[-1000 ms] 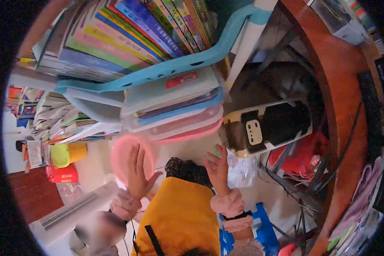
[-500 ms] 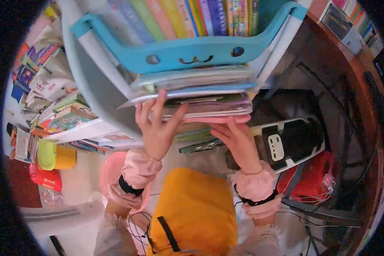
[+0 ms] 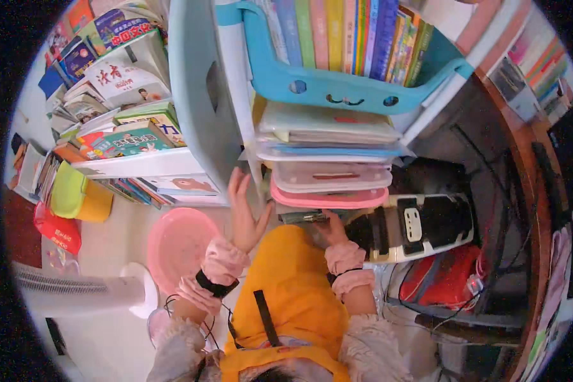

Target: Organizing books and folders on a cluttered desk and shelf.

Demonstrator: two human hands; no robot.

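My left hand (image 3: 245,216) has its fingers apart and holds nothing, beside the blue-grey side panel (image 3: 197,95), just left of a stack of flat cases and folders. The stack includes translucent cases (image 3: 331,175) and a pink case (image 3: 328,198) at the bottom. My right hand (image 3: 332,229) is lower, its fingers closed at the end of a dark flat item (image 3: 299,216) under the stack. Above the stack, a turquoise bin (image 3: 363,105) holds upright books (image 3: 337,35). My yellow-clad lap (image 3: 277,286) lies between my forearms.
White shelves (image 3: 140,160) with books are at left, beside yellow bins (image 3: 92,200). A pink basin (image 3: 181,248), white fan (image 3: 89,293), black-and-white case (image 3: 433,219), red bag (image 3: 426,274), cables and a wooden desk (image 3: 525,172) surround me.
Half a second ago both hands were at the stack's front; my left hand has moved off it, and my right is at the dark item beneath. The view has swung left.
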